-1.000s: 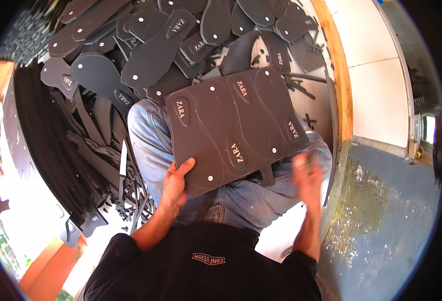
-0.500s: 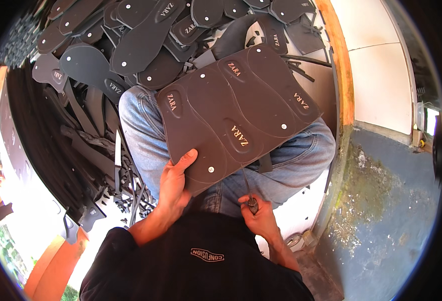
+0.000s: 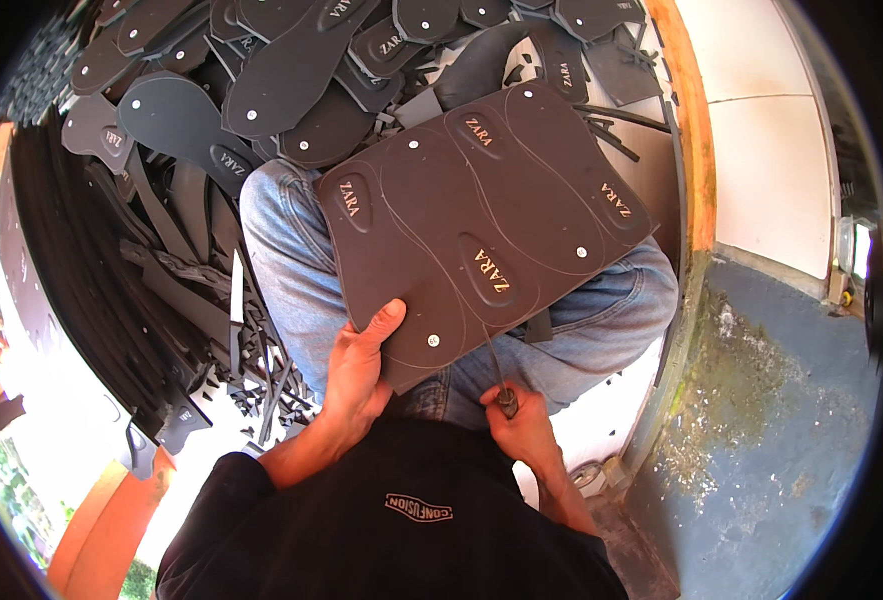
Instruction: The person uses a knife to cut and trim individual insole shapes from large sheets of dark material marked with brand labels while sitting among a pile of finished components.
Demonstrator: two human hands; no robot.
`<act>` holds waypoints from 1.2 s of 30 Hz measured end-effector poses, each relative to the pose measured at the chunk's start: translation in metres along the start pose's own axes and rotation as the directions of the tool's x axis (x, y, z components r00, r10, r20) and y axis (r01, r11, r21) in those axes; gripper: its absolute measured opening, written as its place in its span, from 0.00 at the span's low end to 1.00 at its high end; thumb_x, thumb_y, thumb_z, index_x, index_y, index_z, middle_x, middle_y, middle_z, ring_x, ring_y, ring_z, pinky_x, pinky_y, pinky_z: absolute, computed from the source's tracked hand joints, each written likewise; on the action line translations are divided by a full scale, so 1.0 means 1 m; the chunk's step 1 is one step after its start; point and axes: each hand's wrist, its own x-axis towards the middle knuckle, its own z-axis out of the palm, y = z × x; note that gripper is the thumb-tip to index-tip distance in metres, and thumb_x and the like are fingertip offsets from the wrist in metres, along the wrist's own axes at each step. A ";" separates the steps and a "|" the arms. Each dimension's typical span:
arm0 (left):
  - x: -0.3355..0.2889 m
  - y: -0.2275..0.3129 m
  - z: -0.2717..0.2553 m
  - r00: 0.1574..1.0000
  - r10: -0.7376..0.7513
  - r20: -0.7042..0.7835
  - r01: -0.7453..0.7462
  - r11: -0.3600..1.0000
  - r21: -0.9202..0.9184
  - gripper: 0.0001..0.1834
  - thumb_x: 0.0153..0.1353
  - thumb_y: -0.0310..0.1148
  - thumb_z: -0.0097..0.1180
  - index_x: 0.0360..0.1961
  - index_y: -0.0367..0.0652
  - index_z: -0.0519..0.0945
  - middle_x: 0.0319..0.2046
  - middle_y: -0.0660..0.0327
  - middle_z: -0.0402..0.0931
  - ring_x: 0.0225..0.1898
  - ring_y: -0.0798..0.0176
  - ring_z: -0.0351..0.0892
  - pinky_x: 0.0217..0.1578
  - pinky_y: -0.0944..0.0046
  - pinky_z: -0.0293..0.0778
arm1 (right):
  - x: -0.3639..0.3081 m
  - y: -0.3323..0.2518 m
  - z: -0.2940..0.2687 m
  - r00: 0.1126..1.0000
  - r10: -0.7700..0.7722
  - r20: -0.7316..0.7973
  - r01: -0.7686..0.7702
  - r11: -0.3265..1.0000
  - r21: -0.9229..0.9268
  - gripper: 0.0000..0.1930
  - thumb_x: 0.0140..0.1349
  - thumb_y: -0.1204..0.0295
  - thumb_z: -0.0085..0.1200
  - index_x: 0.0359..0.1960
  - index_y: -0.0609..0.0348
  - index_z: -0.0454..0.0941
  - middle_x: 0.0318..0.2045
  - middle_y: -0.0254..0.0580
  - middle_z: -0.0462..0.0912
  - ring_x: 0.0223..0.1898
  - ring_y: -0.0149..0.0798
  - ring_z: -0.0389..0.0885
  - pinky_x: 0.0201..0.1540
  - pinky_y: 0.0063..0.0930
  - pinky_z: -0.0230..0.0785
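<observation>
A dark foam sheet (image 3: 521, 190) lies tilted across my lap, marked with curved insole outlines, raised oval pads with light lettering and small white dots. My left hand (image 3: 361, 365) is closed on its near left corner, thumb on top and the other fingers mostly hidden beneath. My right hand (image 3: 523, 425) is closed around the dark handle of a thin-bladed knife (image 3: 498, 365). Its narrow blade points away from me and meets the sheet's near edge, by the end of an outline; the tip cannot be made out.
Cut dark insoles (image 3: 281, 75) are heaped beyond the sheet. Long dark foam strips (image 3: 81, 270) and small scraps lie at left, beside another knife with a pale blade (image 3: 236, 290). A wooden edge (image 3: 696, 130) and a stained blue-grey floor (image 3: 761, 400) are at right.
The view has shifted slightly, and the sheet sits a little further right in it. Both hands keep their grips; the blade stays at the sheet's near edge.
</observation>
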 end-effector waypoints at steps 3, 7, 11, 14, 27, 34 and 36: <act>0.000 0.001 -0.001 1.000 0.003 0.012 -0.003 1.000 0.005 0.17 0.57 0.32 0.60 0.46 0.36 0.74 0.40 0.57 0.77 0.40 0.62 0.78 0.41 0.63 0.77 | 0.005 0.002 0.004 1.000 -0.005 -0.021 0.005 1.000 -0.011 0.04 0.52 0.77 0.50 0.27 0.61 0.78 0.16 0.44 0.76 0.20 0.40 0.76 0.25 0.31 0.67; 0.001 -0.003 -0.004 1.000 0.031 -0.005 -0.030 0.999 0.041 0.16 0.57 0.30 0.60 0.45 0.36 0.75 0.39 0.57 0.77 0.39 0.62 0.79 0.40 0.63 0.78 | 0.013 0.004 0.011 0.996 -0.043 -0.074 0.041 0.998 -0.039 0.04 0.51 0.76 0.50 0.24 0.61 0.77 0.17 0.51 0.77 0.23 0.53 0.78 0.27 0.37 0.69; 0.005 -0.004 -0.011 0.999 0.034 0.033 -0.035 0.999 0.027 0.14 0.56 0.28 0.60 0.43 0.35 0.75 0.38 0.57 0.78 0.38 0.62 0.79 0.40 0.64 0.78 | 0.019 -0.002 0.014 0.998 -0.038 -0.059 0.034 0.997 -0.067 0.04 0.51 0.76 0.49 0.24 0.62 0.77 0.17 0.50 0.77 0.23 0.49 0.77 0.27 0.36 0.68; 0.006 -0.003 -0.013 0.999 0.038 0.022 -0.039 0.998 0.043 0.14 0.56 0.27 0.60 0.43 0.36 0.76 0.38 0.57 0.78 0.37 0.63 0.80 0.39 0.64 0.78 | 0.022 -0.001 0.015 0.999 -0.027 -0.041 0.023 0.996 -0.090 0.05 0.53 0.77 0.49 0.24 0.64 0.77 0.16 0.45 0.77 0.20 0.36 0.76 0.26 0.30 0.67; 0.009 -0.004 -0.017 0.999 0.039 0.029 -0.040 0.998 0.041 0.15 0.54 0.28 0.61 0.43 0.36 0.76 0.37 0.58 0.78 0.37 0.63 0.80 0.39 0.64 0.79 | 0.046 -0.024 0.025 0.994 0.084 -0.069 -0.095 0.978 -0.186 0.08 0.51 0.70 0.52 0.25 0.62 0.76 0.22 0.59 0.77 0.30 0.63 0.75 0.34 0.49 0.67; 0.009 -0.005 -0.019 0.999 0.038 0.037 -0.039 0.999 0.022 0.14 0.54 0.28 0.62 0.42 0.36 0.77 0.37 0.58 0.78 0.37 0.63 0.80 0.39 0.65 0.78 | 0.060 -0.022 0.031 0.994 -0.075 -0.082 0.053 0.970 -0.235 0.06 0.50 0.76 0.53 0.28 0.67 0.76 0.22 0.58 0.78 0.31 0.60 0.77 0.33 0.42 0.68; 0.009 -0.003 -0.019 0.997 0.041 0.058 -0.041 0.999 0.001 0.13 0.54 0.28 0.61 0.41 0.37 0.77 0.37 0.58 0.78 0.37 0.63 0.80 0.39 0.65 0.78 | 0.065 -0.025 0.031 0.992 -0.108 -0.069 0.090 0.970 -0.226 0.08 0.50 0.75 0.54 0.31 0.67 0.77 0.27 0.57 0.79 0.35 0.60 0.77 0.37 0.41 0.69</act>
